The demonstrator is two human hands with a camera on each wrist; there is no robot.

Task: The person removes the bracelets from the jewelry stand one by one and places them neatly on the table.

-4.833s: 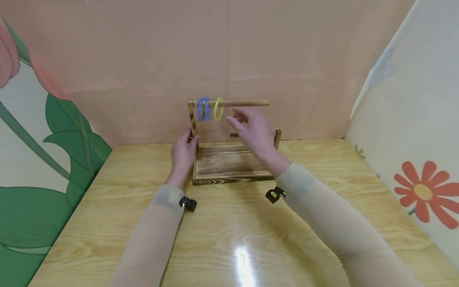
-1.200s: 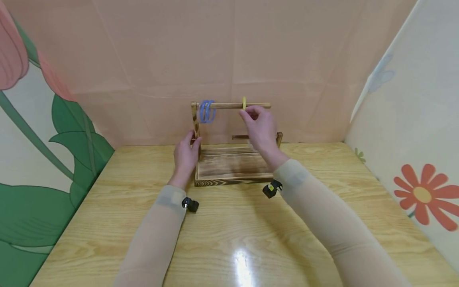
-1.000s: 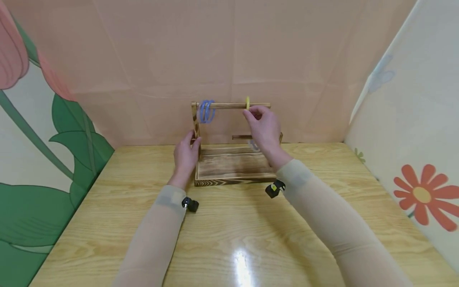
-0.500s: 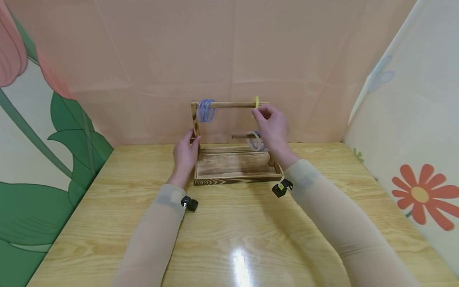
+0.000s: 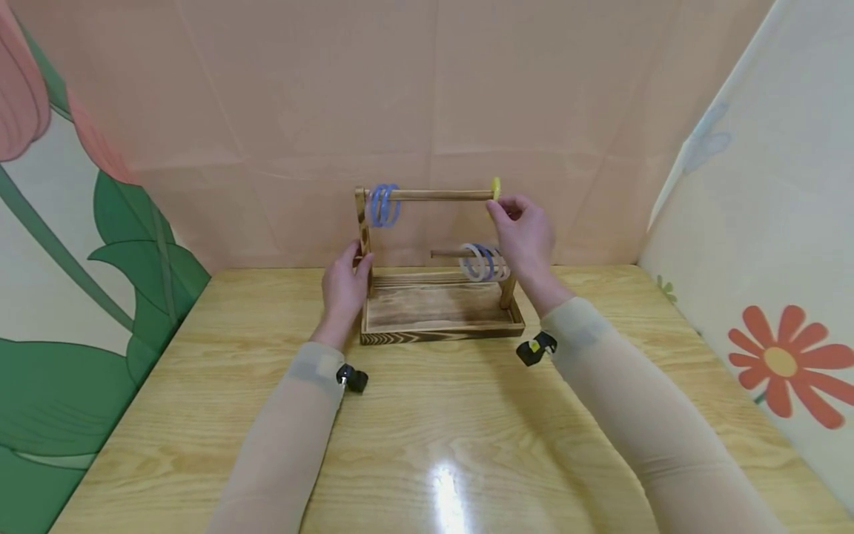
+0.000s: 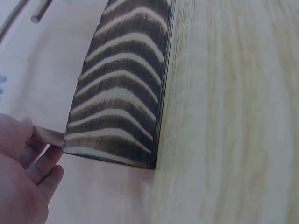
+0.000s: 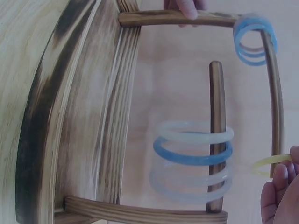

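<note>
The right hand (image 5: 523,231) pinches a yellow ring (image 5: 496,188) in its grip at the free right end of the top rod (image 5: 440,195). Two blue rings (image 5: 383,205) hang at the rod's left end. The left hand (image 5: 343,285) clasps the rack's left post (image 5: 362,222). More rings (image 5: 482,261) hang on the lower rod (image 7: 216,135), above the rack's base (image 5: 434,308) at the tabletop's (image 5: 427,445) far edge.

Scorched, grained wood rack (image 5: 440,308) on a glossy varnished wooden table (image 5: 440,445); smooth translucent plastic rings (image 7: 194,161).
</note>
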